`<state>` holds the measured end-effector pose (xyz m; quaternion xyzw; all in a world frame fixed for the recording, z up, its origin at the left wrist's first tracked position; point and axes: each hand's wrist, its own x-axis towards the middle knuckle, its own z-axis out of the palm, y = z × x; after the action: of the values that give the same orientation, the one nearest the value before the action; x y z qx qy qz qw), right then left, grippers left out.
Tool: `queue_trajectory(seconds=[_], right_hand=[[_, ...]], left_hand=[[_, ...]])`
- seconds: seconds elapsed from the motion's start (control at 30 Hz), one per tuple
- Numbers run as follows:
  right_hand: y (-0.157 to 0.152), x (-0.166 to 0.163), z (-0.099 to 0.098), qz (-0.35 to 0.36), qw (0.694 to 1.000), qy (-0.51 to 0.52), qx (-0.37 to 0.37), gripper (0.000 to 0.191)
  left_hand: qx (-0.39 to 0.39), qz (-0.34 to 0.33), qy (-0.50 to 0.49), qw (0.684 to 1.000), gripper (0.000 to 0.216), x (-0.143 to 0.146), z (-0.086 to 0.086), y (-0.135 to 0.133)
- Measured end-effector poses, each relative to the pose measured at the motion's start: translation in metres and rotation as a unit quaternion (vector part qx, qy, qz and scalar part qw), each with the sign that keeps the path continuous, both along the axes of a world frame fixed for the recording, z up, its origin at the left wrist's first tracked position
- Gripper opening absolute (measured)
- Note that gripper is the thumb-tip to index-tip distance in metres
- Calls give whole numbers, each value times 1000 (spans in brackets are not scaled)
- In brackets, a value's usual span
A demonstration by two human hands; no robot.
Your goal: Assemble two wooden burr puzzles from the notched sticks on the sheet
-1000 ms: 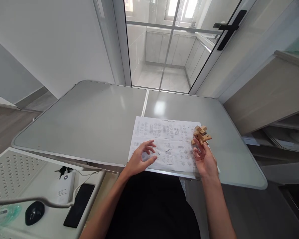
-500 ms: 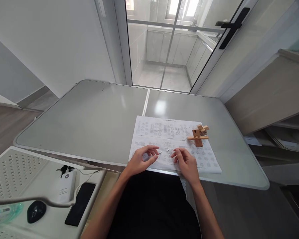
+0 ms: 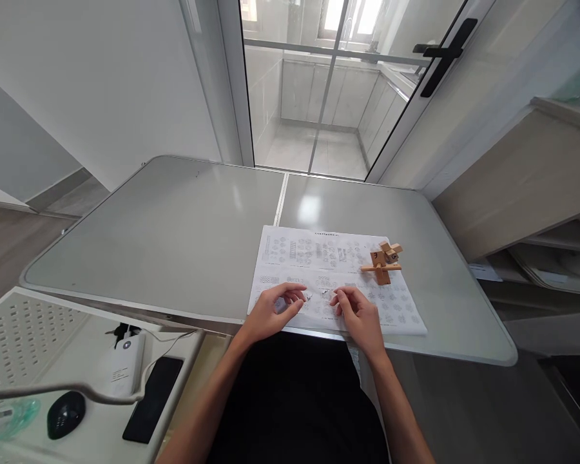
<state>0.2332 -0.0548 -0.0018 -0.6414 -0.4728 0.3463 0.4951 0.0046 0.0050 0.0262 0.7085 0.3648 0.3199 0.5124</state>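
Note:
A printed sheet of diagrams (image 3: 328,270) lies on the grey table (image 3: 174,232) in front of me. On the sheet's right part rests a small wooden interlocking puzzle (image 3: 383,261), untouched. My left hand (image 3: 272,311) rests at the sheet's near left edge, fingers curled with the tips pinched together. My right hand (image 3: 360,316) rests on the sheet's near middle, fingers curled the same way. Between the two hands lie tiny dark bits (image 3: 318,295) on the paper; I cannot make out what they are or whether the fingers hold any.
A glass door (image 3: 328,90) with a black handle (image 3: 442,55) stands behind the table. Wooden shelves (image 3: 541,212) are on the right. At lower left, a white perforated stand (image 3: 38,335) carries a white power bank (image 3: 123,364), a black phone (image 3: 153,398) and a black mouse (image 3: 66,414).
One second ago my right hand held the wooden puzzle above the sheet. It set the puzzle down at the right and moved left to rest near my left hand.

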Motion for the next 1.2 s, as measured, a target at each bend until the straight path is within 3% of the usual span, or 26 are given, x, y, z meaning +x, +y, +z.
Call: queue_trajectory(seconds=[0.3,1.2], right_hand=[[0,2,-3,19,999,-49,-5,30],[1,3,-5,24,999,-48,-6,33]], left_hand=[[-1,-3,4,1000,30,0,1,0],[7,5,4,1000,27,1,-2,0]])
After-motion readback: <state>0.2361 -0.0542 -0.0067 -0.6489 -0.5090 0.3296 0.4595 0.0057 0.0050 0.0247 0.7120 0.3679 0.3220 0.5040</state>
